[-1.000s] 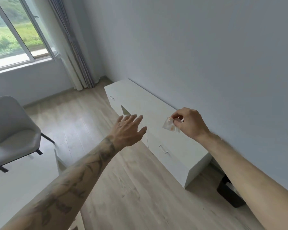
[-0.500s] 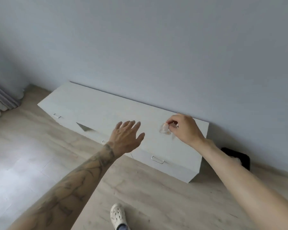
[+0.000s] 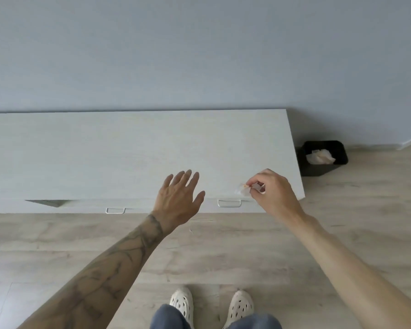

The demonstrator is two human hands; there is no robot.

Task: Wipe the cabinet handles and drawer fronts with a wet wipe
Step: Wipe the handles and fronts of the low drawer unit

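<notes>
A long, low white cabinet [image 3: 128, 150] stands against the wall, seen from above. Two wire handles show on its front, one right of centre [image 3: 229, 203] and one further left [image 3: 115, 210]. My right hand [image 3: 273, 193] pinches a small crumpled wet wipe [image 3: 242, 189] just above the right handle. My left hand [image 3: 179, 200] hovers open with fingers spread over the cabinet's front edge, between the two handles, holding nothing.
A black bin [image 3: 323, 157] with crumpled tissue inside stands on the floor right of the cabinet. One drawer is slightly ajar, showing a dark gap [image 3: 49, 202] at the left. Light wood floor [image 3: 223, 257] runs in front, with my two white shoes [image 3: 211, 305] below.
The view has swung from the window side of the room to face the cabinet squarely from above. Both hands now sit over its front edge; the right hand kept hold of the wipe.
</notes>
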